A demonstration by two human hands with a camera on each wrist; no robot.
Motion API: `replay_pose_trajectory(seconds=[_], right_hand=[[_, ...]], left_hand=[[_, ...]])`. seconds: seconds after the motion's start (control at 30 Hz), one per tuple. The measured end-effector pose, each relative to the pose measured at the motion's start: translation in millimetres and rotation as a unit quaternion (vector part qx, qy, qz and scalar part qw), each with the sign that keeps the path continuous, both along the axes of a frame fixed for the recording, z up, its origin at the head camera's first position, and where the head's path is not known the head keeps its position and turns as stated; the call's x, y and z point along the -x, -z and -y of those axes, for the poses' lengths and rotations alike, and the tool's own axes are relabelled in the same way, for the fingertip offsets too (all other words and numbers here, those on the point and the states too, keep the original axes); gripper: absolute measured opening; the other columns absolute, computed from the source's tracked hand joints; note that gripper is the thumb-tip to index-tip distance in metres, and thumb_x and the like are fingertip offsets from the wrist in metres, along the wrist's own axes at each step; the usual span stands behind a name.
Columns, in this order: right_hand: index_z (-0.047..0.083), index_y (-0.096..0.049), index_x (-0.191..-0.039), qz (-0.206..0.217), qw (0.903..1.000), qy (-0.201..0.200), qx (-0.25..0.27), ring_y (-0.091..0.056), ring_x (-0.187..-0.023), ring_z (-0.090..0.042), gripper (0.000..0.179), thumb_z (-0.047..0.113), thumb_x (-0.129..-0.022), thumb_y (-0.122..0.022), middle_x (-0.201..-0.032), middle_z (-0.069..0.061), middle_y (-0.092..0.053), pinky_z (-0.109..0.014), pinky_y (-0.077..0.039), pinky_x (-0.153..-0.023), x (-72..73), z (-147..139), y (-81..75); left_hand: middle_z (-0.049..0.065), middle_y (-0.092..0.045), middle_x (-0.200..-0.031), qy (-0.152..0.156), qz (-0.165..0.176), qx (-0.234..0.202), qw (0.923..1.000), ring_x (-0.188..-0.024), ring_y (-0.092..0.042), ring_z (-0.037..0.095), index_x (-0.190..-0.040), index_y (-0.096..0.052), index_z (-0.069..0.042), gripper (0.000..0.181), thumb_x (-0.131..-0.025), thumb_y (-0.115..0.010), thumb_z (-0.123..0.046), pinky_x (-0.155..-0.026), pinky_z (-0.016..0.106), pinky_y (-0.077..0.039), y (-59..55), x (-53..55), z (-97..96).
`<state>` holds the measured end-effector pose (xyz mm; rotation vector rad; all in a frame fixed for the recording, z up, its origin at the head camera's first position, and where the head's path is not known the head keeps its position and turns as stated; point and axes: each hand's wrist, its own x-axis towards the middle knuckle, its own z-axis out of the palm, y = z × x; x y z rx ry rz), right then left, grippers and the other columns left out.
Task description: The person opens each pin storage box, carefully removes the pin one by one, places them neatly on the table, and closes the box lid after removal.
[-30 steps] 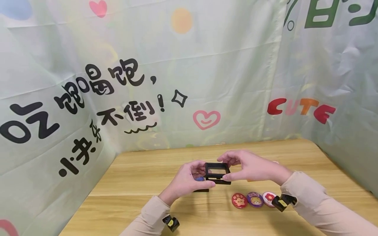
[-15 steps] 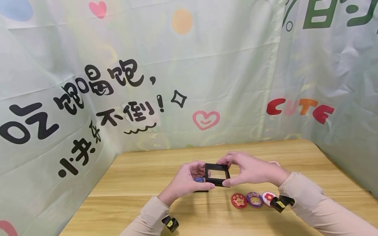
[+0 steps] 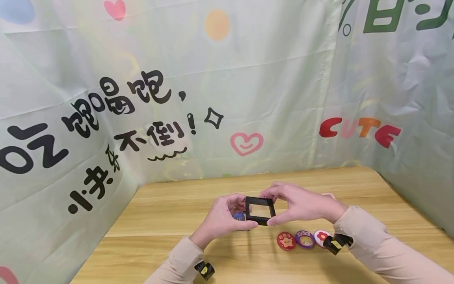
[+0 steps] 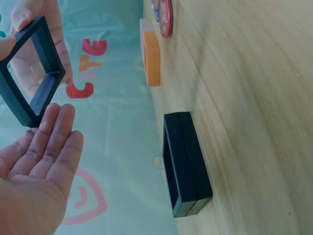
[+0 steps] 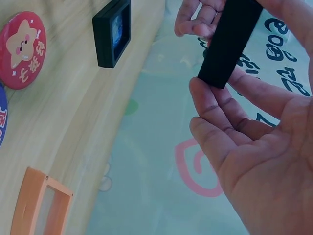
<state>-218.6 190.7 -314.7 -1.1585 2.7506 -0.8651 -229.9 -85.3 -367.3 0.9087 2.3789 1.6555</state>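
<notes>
Clearly, both hands' fingers [image 3: 274, 191] clamped on black frame [image 5: 231, 44]; orange frame [image 4: 153, 63] seemingly clear only in wrist views.

held black frame [image 3: 260, 201] tipped up, its face turned more fully to view, right hand [image 3: 302, 202] now gripping its right corners

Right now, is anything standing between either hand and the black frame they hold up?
Nothing visible does: the left hand and the right hand grip the held black frame directly, at opposite sides. The second black frame and three round badges rest on the table, lower down, not in between.
</notes>
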Motion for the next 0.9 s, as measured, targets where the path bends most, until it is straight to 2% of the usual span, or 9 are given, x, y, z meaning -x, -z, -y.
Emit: replay_pose_trajectory(seconds=[0.1,0.37,0.6,0.9], right_hand=[[0.011,-0.068,-0.14,0.006,1.0,-0.004,0.002,-0.06,-0.109,-0.014,0.069,0.054,-0.088,-0.084,-0.118,0.005,-0.066,-0.035,-0.055,-0.095,0.2,-0.2,-1.1],[0.009,-0.068,-0.142,0.013,0.9999,-0.011,0.0,-0.061,-0.109,-0.017,0.072,0.052,-0.087,-0.086,-0.112,0.003,-0.065,-0.032,-0.053,-0.093,1.2,-1.2,-1.1],[0.014,-0.068,-0.142,-0.001,0.9999,0.0,-0.013,-0.06,-0.106,-0.013,0.07,0.052,-0.086,-0.086,-0.11,0.006,-0.062,-0.031,-0.052,-0.089,1.1,-0.2,-1.3],[0.011,-0.066,-0.144,0.01,0.9996,0.013,-0.023,-0.061,-0.107,-0.015,0.07,0.046,-0.087,-0.087,-0.124,-0.001,-0.066,-0.034,-0.053,-0.09,1.9,7.1,0.8]], left_hand=[[0.016,-0.078,-0.104,-0.005,-0.009,0.001,0.9999,-0.094,-0.075,0.012,-0.114,-0.073,-0.004,0.048,-0.078,-0.096,-0.026,-0.102,0.052,-0.062,0.5,-0.4,-0.8],[0.015,-0.079,-0.107,-0.022,-0.03,0.011,0.9992,-0.096,-0.075,0.011,-0.119,-0.075,-0.006,0.053,-0.077,-0.098,-0.027,-0.099,0.027,-0.062,1.8,-1.1,-4.2],[0.0,-0.079,-0.103,-0.031,-0.041,0.004,0.9987,-0.097,-0.075,0.011,-0.119,-0.076,-0.014,0.052,-0.075,-0.099,-0.026,-0.099,0.025,-0.062,2.2,-1.2,-4.4],[0.001,-0.079,-0.106,-0.025,-0.027,0.006,0.9993,-0.1,-0.074,0.012,-0.124,-0.074,-0.009,0.05,-0.081,-0.096,-0.024,-0.101,0.023,-0.061,5.2,3.6,-3.6]])
